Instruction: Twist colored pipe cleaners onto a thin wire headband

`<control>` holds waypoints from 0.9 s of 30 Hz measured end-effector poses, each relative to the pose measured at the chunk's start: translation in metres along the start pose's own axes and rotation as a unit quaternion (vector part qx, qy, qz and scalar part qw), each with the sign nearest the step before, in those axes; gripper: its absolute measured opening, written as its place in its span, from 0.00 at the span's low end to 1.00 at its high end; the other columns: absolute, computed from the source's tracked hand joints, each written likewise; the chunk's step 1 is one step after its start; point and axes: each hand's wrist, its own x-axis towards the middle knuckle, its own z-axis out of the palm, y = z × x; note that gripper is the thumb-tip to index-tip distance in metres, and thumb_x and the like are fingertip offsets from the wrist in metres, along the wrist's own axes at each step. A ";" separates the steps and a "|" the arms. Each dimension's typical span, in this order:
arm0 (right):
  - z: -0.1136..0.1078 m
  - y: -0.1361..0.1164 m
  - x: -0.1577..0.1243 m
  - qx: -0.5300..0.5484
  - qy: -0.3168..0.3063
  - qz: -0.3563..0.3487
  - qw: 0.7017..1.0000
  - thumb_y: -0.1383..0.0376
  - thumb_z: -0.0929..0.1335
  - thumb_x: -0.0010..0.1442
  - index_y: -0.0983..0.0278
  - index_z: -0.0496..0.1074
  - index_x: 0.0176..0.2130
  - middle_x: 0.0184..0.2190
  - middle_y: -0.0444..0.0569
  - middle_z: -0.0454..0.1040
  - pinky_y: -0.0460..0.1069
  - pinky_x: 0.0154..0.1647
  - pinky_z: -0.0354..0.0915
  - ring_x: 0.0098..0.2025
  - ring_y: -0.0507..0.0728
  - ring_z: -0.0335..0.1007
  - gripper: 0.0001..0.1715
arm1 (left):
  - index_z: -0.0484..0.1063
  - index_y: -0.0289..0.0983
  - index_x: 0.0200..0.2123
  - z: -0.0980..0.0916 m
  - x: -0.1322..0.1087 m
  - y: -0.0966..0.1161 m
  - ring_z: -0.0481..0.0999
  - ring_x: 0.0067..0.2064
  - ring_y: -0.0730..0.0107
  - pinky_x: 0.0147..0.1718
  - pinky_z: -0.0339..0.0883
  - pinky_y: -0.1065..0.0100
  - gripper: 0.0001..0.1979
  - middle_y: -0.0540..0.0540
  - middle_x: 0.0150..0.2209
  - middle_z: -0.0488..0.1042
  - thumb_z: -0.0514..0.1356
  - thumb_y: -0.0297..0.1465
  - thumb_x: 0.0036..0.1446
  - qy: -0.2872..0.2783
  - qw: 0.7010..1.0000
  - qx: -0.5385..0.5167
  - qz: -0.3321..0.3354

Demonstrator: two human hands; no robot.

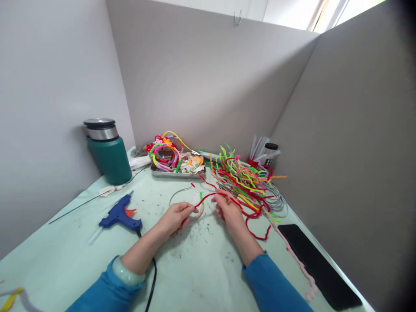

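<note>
Between my two hands runs a fuzzy red pipe cleaner (206, 197), bowed slightly upward. My left hand (178, 216) pinches one end of it between thumb and fingers. My right hand (228, 209) has its fingers closed on the other stretch, and more red trails beyond it to the right. Just behind the hands, a short green and pink pipe cleaner piece (201, 203) lies on the table, partly hidden by my left fingers. A thin grey wire (177, 191) curves beside it. A large tangled heap of colourful pipe cleaners (243, 175) lies beyond my right hand.
A blue glue gun (121, 215) lies at left, its black cord running past my left forearm. Behind it stands a green bottle (110, 156). A metal tray (178, 174) holds scraps and pipe cleaner rings. At right lies a black phone-like slab (320, 266) near the partition.
</note>
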 end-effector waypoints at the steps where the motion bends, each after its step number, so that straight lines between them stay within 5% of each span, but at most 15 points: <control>1: 0.003 0.002 -0.002 -0.011 -0.025 -0.001 1.000 0.58 0.69 0.48 0.63 0.69 0.41 0.23 0.41 0.71 0.42 0.15 0.50 0.16 0.46 0.55 0.21 | 0.69 0.34 0.34 0.000 -0.001 0.001 0.50 0.11 0.82 0.12 0.43 0.77 0.20 0.57 0.11 0.57 0.52 0.46 0.52 -0.003 1.000 0.006 0.002; 4: 0.013 0.007 -0.008 -0.045 -0.087 -0.014 0.995 0.60 0.69 0.49 0.64 0.71 0.39 0.20 0.40 0.67 0.42 0.16 0.50 0.17 0.46 0.54 0.17 | 0.70 0.34 0.34 0.002 -0.003 0.003 0.50 0.11 0.82 0.11 0.42 0.77 0.20 0.57 0.10 0.57 0.52 0.46 0.53 -0.012 0.999 0.029 0.002; 6: 0.017 0.011 -0.010 -0.098 -0.100 -0.032 0.990 0.58 0.68 0.50 0.66 0.72 0.30 0.14 0.38 0.62 0.43 0.16 0.49 0.16 0.47 0.52 0.12 | 0.70 0.34 0.35 0.003 -0.005 0.004 0.50 0.12 0.81 0.11 0.42 0.77 0.20 0.57 0.11 0.57 0.52 0.46 0.53 -0.015 0.999 0.042 -0.003; 9: 0.017 0.014 -0.010 -0.159 -0.091 -0.058 0.981 0.56 0.66 0.52 0.66 0.68 0.20 0.11 0.39 0.59 0.43 0.16 0.49 0.16 0.47 0.52 0.18 | 0.69 0.34 0.35 0.004 -0.003 0.004 0.51 0.12 0.81 0.10 0.43 0.77 0.20 0.57 0.13 0.59 0.52 0.45 0.52 -0.021 0.999 0.035 -0.005; 20: 0.013 0.013 -0.006 -0.084 -0.041 -0.013 0.996 0.54 0.66 0.52 0.66 0.68 0.24 0.11 0.38 0.59 0.43 0.15 0.46 0.14 0.47 0.49 0.18 | 0.69 0.33 0.32 0.004 -0.005 0.005 0.52 0.14 0.82 0.13 0.47 0.77 0.18 0.56 0.14 0.60 0.53 0.43 0.54 -0.057 0.998 0.013 0.029; 27: 0.010 0.008 -0.004 -0.097 0.022 -0.022 0.995 0.53 0.65 0.52 0.66 0.69 0.26 0.14 0.40 0.62 0.43 0.14 0.47 0.15 0.47 0.50 0.18 | 0.67 0.33 0.31 0.006 0.001 0.004 0.53 0.13 0.81 0.12 0.50 0.76 0.16 0.52 0.17 0.68 0.54 0.42 0.51 -0.009 1.000 0.006 0.017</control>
